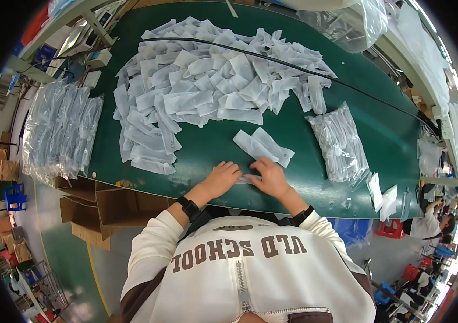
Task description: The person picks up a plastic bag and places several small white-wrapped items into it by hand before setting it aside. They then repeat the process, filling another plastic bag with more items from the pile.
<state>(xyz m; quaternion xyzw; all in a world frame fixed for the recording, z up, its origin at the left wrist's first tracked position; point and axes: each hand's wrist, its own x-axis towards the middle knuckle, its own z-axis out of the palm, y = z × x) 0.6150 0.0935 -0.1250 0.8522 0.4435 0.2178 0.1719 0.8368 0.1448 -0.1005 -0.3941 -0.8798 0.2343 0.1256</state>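
At the near edge of the green table, a small translucent packet (244, 180) lies between my hands, mostly covered by them. My left hand (222, 179) is closed with bent fingers at the packet's left end. On the other side my right hand (271, 178) has its thumb against the packet and its other fingers curled; what lies under the palm is hidden. Just beyond the right fingers, two flat frosted pouches (251, 145) overlap on the table. Farther off spreads a big loose heap of similar white frosted pouches (202, 81).
A clear bag packed with pouches (339, 142) lies to the right, a larger one (62, 129) at the left. A black cable (293, 65) crosses above the heap. Cardboard boxes (126, 207) stand below the table's left edge. White pieces (387, 202) rest at the right corner.
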